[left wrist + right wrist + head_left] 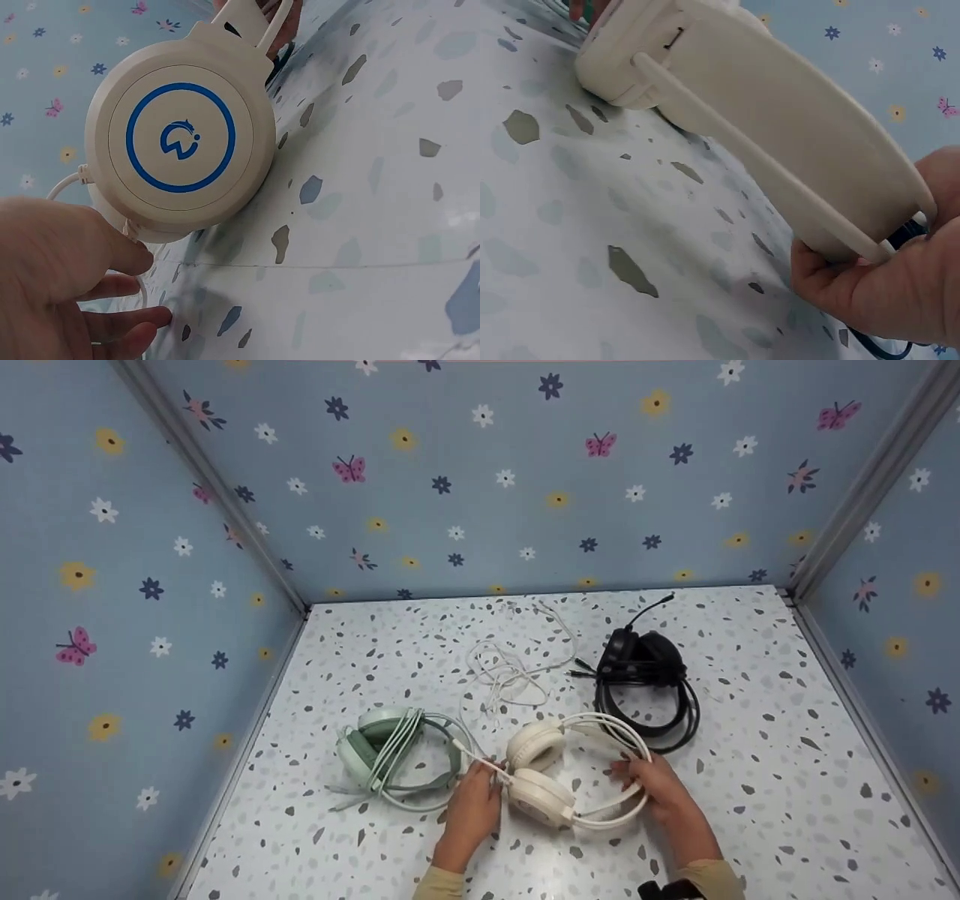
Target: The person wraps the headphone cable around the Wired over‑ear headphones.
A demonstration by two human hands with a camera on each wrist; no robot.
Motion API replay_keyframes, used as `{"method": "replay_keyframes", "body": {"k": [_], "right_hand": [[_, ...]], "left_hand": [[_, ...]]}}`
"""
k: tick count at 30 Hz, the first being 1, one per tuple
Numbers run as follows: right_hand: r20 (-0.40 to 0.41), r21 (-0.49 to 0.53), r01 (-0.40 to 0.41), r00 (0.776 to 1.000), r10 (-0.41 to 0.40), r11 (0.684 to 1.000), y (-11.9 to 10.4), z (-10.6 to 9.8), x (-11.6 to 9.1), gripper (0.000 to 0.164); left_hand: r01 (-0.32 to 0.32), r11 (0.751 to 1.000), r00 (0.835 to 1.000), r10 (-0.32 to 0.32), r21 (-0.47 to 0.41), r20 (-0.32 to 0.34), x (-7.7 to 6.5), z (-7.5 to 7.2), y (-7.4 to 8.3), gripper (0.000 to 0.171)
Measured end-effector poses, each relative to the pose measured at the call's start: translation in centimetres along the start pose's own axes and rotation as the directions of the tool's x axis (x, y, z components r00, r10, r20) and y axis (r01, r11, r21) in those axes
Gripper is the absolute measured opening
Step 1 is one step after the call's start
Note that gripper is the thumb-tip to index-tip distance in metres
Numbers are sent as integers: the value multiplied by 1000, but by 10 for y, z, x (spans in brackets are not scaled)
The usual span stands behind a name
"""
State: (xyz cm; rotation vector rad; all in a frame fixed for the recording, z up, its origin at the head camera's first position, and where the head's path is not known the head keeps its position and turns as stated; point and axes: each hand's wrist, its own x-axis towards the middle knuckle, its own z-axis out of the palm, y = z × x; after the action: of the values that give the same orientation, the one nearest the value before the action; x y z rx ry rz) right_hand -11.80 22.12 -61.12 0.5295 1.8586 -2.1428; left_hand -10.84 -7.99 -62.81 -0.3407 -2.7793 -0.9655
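A cream-white headset (540,796) with two ear cups and a double-band headband lies in the middle front. My right hand (660,787) grips the top of its headband; in the right wrist view, the thumb and fingers of that hand (900,277) curl round the band (780,150). At the ear cups, my left hand (474,802) pinches a thin cable below one cup. In the left wrist view, that cup (180,139) bears a blue ring and logo, and the left thumb (135,255) lies at the cable's root. A slim microphone boom (480,757) sticks out leftward.
Left of the white headset lies a pale green headset (375,750) with its cable wound round it. A black headset (637,660) with bundled cable sits behind on the right. Loose white cable (510,675) is spread behind. Flower-patterned walls (480,510) enclose the speckled table (787,735).
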Motion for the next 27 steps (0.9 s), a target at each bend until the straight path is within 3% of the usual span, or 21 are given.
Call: {"method": "replay_keyframes", "body": {"k": [3, 6, 8, 13, 17, 23, 27], "right_hand": [[-38, 60, -48, 998, 50, 997, 0, -1, 0, 13], [-68, 41, -64, 995, 66, 997, -4, -4, -1, 32], [-55, -20, -46, 997, 45, 999, -10, -7, -3, 39], [-38, -251, 43, 998, -55, 967, -21, -6, -2, 31], [10, -309, 98, 995, -99, 946, -24, -7, 5, 23], [24, -256, 44, 999, -39, 966, -14, -13, 7, 25], [36, -153, -36, 998, 42, 988, -7, -15, 0, 10]], "left_hand": [[-6, 1000, 1000, 6, 27, 14, 4, 1, 3, 19], [-19, 999, 1000, 19, 29, 24, 9, 2, 5, 20], [-29, 999, 999, 28, 27, 24, 11, 2, 5, 21], [-20, 1000, 1000, 20, 21, 15, 13, 4, 3, 21], [5, 1000, 1000, -5, 26, 6, 13, 5, 2, 17], [-12, 999, 1000, 13, 33, -13, 7, 9, 0, 16], [-28, 1000, 999, 28, -13, -29, -1, 9, -4, 19]]}}
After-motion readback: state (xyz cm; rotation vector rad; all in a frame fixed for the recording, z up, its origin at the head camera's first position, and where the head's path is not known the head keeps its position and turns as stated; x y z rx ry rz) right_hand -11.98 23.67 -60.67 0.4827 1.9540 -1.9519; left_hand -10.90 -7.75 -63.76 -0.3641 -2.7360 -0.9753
